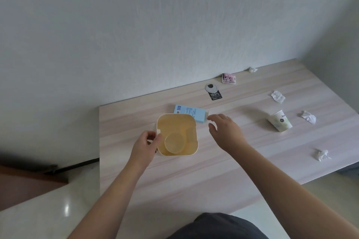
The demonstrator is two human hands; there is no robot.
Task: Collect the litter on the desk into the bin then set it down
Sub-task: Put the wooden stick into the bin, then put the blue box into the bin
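A cream square bin (pixel 191 120) stands on the wooden desk (pixel 194 170), a round paper cup lying inside it. My left hand (pixel 145 143) grips the bin's left rim. My right hand (pixel 226 132) hovers open just right of the bin, fingertips near a light blue box (pixel 191 111) that lies behind the bin. Litter lies further right: a tipped paper cup (pixel 279 121) with a flower print, three crumpled tissues (pixel 278 96) (pixel 308 117) (pixel 321 155), and a pink wrapper (pixel 229 78) near the wall.
A black tag (pixel 215 95) and a round silver cable grommet (pixel 211 87) sit near the desk's back edge. One more small tissue (pixel 253 69) lies against the wall. Tiled floor and a brown board are at left.
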